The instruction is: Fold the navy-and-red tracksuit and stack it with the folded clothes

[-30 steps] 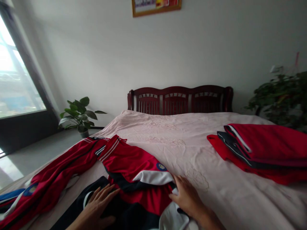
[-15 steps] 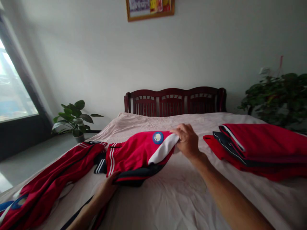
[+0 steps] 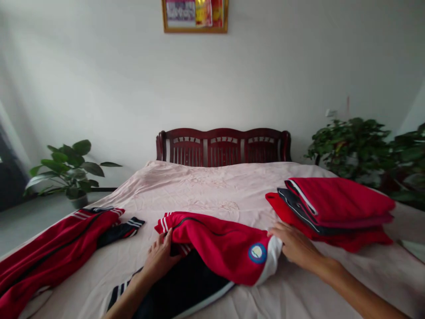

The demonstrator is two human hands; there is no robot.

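Observation:
A red track jacket (image 3: 215, 248) with a white panel and a round blue badge lies folded over on the pale pink bedspread (image 3: 212, 190). My left hand (image 3: 161, 256) grips its red fold near the white-striped end, with fingers tucked against the cloth. My right hand (image 3: 294, 244) holds the white edge beside the badge. Under the jacket shows a black garment with white stripes (image 3: 179, 288). To the right of my right hand sits a folded stack of red and black clothes (image 3: 332, 206).
At the bed's left side lies another red garment (image 3: 49, 252) with a dark striped cuff (image 3: 121, 231). A dark wooden headboard (image 3: 224, 148) stands at the far end, with potted plants (image 3: 68, 170) on the left and leafy plants (image 3: 352, 148) on the right.
The jacket has come down onto the bed nearer me, its badge moving down and right. My right hand has moved down and right with it, and my left hand has shifted up onto the fold.

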